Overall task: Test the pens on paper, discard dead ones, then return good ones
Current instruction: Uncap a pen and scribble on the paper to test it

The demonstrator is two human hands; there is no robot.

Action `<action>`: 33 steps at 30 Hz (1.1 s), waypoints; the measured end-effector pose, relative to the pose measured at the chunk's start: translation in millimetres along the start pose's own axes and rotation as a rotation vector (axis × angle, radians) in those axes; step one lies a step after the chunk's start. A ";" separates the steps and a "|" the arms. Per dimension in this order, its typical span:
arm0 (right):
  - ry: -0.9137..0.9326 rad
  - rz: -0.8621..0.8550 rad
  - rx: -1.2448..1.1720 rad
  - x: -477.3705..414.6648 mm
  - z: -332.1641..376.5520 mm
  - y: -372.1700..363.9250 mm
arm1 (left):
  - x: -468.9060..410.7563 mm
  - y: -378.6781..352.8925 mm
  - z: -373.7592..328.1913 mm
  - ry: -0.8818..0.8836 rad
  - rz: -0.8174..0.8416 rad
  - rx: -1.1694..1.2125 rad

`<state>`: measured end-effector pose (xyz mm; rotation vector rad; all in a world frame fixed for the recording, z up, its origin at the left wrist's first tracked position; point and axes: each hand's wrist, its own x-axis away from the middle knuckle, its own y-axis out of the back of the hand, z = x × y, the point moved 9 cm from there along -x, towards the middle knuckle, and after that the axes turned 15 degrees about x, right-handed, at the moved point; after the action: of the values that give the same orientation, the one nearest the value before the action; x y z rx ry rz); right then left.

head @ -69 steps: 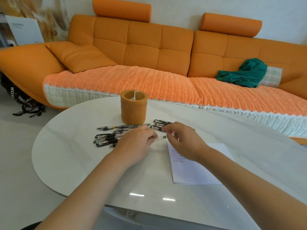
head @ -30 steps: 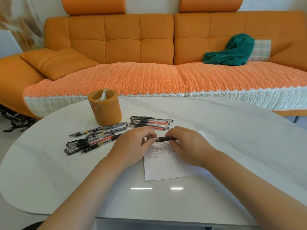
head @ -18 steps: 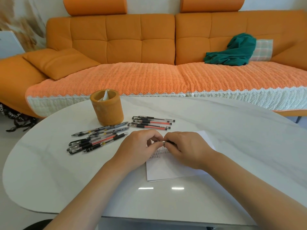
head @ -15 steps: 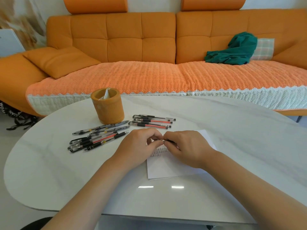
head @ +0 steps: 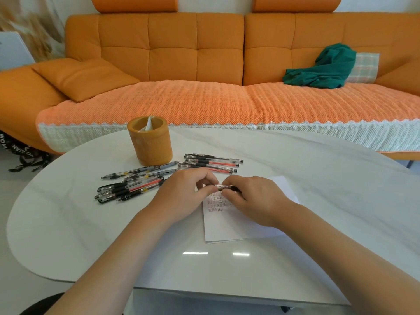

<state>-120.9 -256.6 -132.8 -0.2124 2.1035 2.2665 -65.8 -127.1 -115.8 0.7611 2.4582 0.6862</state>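
We see an orange tufted sofa (head: 195, 46) with a woven seat cover (head: 204, 103), a loose cushion (head: 84, 76) and crumpled green cloth (head: 322, 69), behind a glossy white table (head: 68, 223).

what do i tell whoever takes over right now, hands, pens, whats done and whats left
Left hand and right hand both pinch one pen over the top of the paper.
A larger pile of pens lies left of the hands, a smaller group behind them, the orange holder beyond the pile.
Done: rows of test marks are on the paper.
Left: finish with the held pen, test the others, discard dead ones, put good ones in the orange holder. Which pile is tested cannot be told.
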 end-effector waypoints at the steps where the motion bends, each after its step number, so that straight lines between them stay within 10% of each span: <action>1: -0.011 0.011 -0.025 0.6 -1.6 -1.0 | -0.4 0.5 1.3 0.001 0.007 -0.052; 21: -0.181 0.024 -0.962 4.9 -12.5 -7.7 | -1.4 -21.8 28.7 0.096 0.165 -0.281; 33: -0.239 0.125 -0.877 7.7 -9.3 -17.4 | -4.5 -22.9 36.7 0.172 0.178 -0.219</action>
<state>-125.7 -265.0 -151.6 0.1698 0.9310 2.9456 -50.4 -134.8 -155.7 0.8722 2.4297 1.1097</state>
